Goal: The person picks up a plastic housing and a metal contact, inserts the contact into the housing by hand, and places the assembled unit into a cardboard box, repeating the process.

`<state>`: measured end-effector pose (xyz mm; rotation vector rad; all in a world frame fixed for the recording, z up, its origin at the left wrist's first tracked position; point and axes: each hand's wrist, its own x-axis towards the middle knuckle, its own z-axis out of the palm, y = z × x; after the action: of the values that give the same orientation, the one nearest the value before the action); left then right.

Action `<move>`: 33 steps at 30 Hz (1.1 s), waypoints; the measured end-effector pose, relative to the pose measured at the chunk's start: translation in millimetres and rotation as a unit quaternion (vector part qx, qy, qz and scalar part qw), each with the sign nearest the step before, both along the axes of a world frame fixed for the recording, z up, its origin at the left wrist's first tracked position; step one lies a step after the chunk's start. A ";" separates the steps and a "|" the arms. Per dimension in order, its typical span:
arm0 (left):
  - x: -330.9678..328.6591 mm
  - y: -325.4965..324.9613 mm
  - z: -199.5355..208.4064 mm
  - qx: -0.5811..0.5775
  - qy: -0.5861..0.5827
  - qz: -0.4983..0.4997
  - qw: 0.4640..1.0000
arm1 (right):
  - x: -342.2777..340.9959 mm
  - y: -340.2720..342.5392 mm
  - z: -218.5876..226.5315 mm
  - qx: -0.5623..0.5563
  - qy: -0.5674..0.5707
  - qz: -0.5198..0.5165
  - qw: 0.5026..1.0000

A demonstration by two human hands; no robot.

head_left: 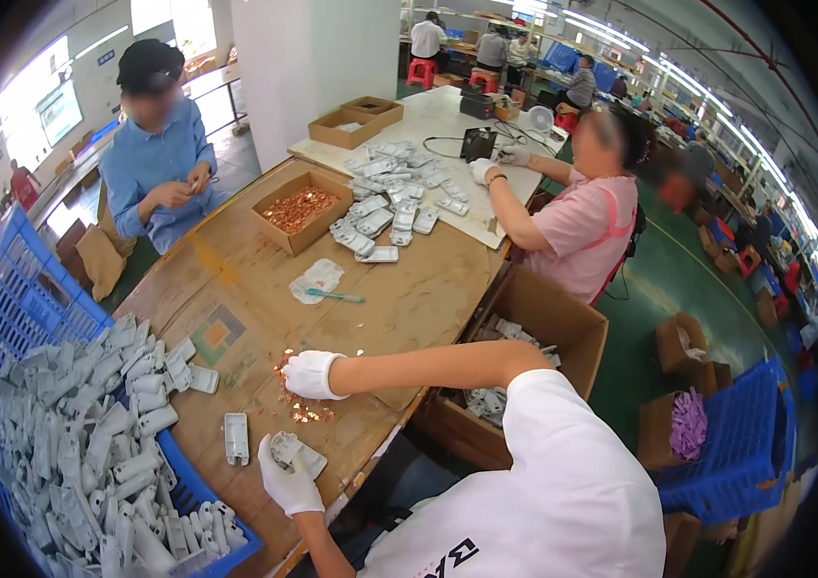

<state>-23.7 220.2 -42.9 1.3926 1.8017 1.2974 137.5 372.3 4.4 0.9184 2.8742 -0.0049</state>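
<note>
My left hand [290, 485], in a white glove, grips a pale grey plastic housing [311, 460] at the table's near edge, its open hollow side up. Beside it on the tabletop lies a second housing [236, 438], also hollow side up. Farther off, my gloved right hand [311, 374] is closed and reaches down into a loose scatter of small copper-coloured metal pieces [305, 412]. Its fingertips are hidden, so I cannot make out what they pinch.
A blue crate [33, 275] heaped with housings [81, 462] stands at the left. On the table [399, 318] are a carton of copper pieces [298, 236], a teal-handled tool [337, 296] and a housing pile [385, 197]. Two co-workers sit around it; an open carton [563, 308] stands right.
</note>
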 end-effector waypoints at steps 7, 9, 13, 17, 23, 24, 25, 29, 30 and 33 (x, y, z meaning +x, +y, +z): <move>-2.8 -6.2 9.2 -0.018 0.035 0.023 0.999 | 1.7 -15.4 -0.5 0.010 0.163 0.006 0.987; -2.5 -0.9 10.1 -0.001 0.080 0.020 0.997 | 0.6 -30.0 -3.9 -0.045 0.320 -0.053 0.945; 2.8 2.0 32.4 -0.008 0.096 0.018 0.995 | -17.3 -76.7 13.6 -0.096 0.433 -0.055 0.894; -0.6 1.0 26.9 -0.026 0.090 0.036 0.995 | -38.2 -85.5 -10.4 -0.071 0.477 -0.066 0.873; 1.9 -2.2 28.6 -0.021 0.106 0.057 0.993 | -47.5 -93.6 -9.8 -0.011 0.436 -0.051 0.899; 2.5 -3.3 29.4 -0.028 0.108 0.053 0.992 | -47.1 -94.2 -9.5 -0.009 0.435 -0.052 0.899; 3.1 -4.9 28.4 -0.028 0.108 0.052 0.992 | -46.5 -94.6 -9.2 -0.003 0.422 -0.049 0.905; 3.2 -13.9 29.1 0.018 0.108 0.042 0.993 | -40.1 -98.6 -4.9 -0.026 0.433 -0.088 0.897; 3.9 -17.6 31.2 0.027 0.125 0.023 0.992 | -37.2 -100.3 -6.3 -0.027 0.432 -0.091 0.897; 8.5 -31.3 37.0 0.004 0.121 -0.009 0.993 | -20.2 -109.6 1.5 -0.328 0.336 -0.256 0.845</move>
<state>-15.3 188.9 -5.9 1.6246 1.9366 1.1685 117.4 262.7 5.9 1.6898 2.6319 -1.5209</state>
